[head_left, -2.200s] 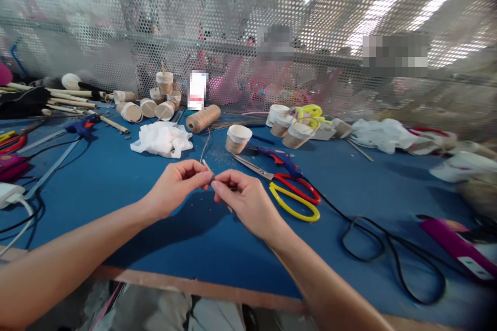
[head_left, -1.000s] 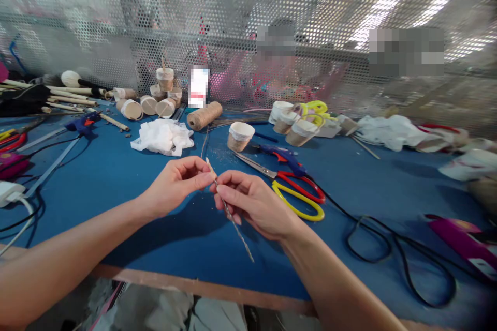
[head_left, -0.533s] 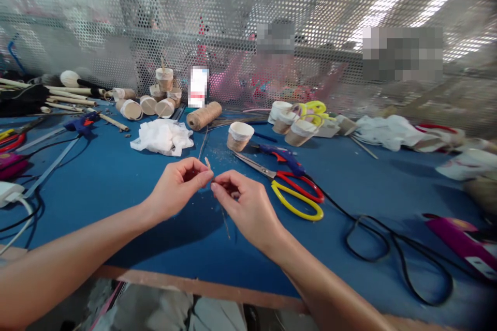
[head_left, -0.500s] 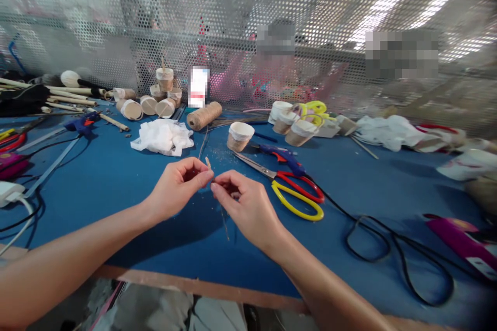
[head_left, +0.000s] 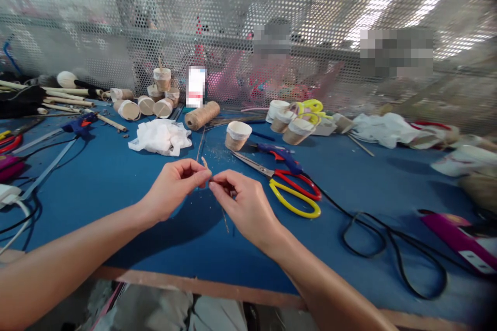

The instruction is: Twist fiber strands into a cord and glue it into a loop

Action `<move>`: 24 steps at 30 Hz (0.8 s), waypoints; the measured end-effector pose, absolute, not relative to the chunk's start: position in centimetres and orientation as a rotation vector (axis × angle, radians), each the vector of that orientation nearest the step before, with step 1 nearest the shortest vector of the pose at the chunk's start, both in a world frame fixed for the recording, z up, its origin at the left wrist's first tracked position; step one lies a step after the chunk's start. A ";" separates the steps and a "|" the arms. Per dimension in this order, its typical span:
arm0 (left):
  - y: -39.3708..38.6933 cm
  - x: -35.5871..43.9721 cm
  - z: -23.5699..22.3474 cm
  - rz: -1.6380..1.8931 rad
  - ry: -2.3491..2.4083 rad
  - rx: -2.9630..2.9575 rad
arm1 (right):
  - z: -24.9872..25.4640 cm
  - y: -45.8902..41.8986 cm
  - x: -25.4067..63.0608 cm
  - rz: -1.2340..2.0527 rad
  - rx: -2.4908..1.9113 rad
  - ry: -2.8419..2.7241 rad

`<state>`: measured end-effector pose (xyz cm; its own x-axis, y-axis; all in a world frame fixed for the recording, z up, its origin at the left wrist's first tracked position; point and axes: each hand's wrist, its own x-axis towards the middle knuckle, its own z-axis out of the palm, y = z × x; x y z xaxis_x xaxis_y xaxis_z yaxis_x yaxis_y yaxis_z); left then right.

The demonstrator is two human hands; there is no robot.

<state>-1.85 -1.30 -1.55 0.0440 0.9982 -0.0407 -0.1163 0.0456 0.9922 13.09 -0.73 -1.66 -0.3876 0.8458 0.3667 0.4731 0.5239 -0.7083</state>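
My left hand (head_left: 174,186) and my right hand (head_left: 240,204) meet fingertip to fingertip above the blue table (head_left: 116,176). Both pinch a thin strand of jute twine (head_left: 204,164); a short end sticks up between the fingers and a loose tail (head_left: 225,219) hangs below the right hand. The strand runs back toward a twine spool (head_left: 202,115) lying on its side. Red and yellow scissors (head_left: 289,186) lie just right of my right hand.
A small wrapped cup (head_left: 236,135) and crumpled white cloth (head_left: 161,137) sit behind the hands. More cups (head_left: 295,126), rolls (head_left: 145,106), wooden sticks (head_left: 58,98), a blue glue gun (head_left: 79,125) and a black cord (head_left: 388,248) lie around. Perforated metal mesh (head_left: 248,20) backs the table.
The long twine tail that stuck out below my right hand one second ago has shortened. Both hands stay together in the same spot, still pinching.
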 end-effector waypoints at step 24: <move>-1.3 -2.1 -1.3 1.185 1.005 1.054 | -1.1 -0.7 13.4 0.507 -1.007 -2.100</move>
<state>-2.12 -1.28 -1.26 0.1083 0.9929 -0.0488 -0.2106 0.0709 0.9750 13.41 -0.72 -1.06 -0.4180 0.7889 0.4504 0.4964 0.6136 -0.6141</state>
